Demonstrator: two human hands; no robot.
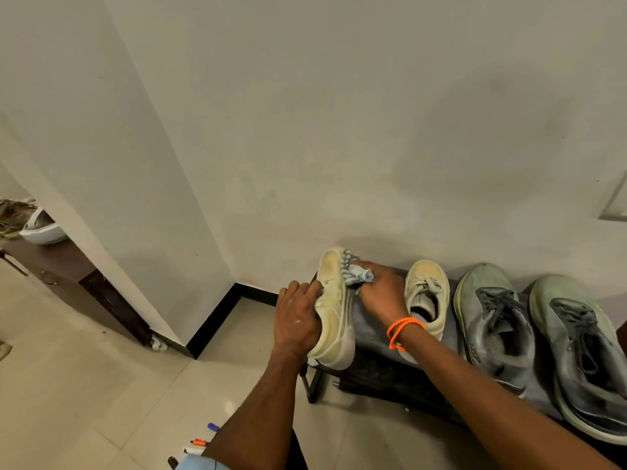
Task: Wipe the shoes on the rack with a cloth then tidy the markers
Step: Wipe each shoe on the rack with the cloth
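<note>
Head view: left hand grips the cream shoe, tipped on its side at the rack's left end; right hand pinches the cloth against its laces. Wiping step underway, three shoes probably next. Markers lie on the floor.

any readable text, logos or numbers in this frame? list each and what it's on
No text in this frame can be read.
Dark lettering on the side of the left grey shoe: too blurred to read.
Markers on the floor: any print is too small to tell.
Cream shoe gripped by the left hand: no visible lettering.
Cloth in the right hand: none.
</note>
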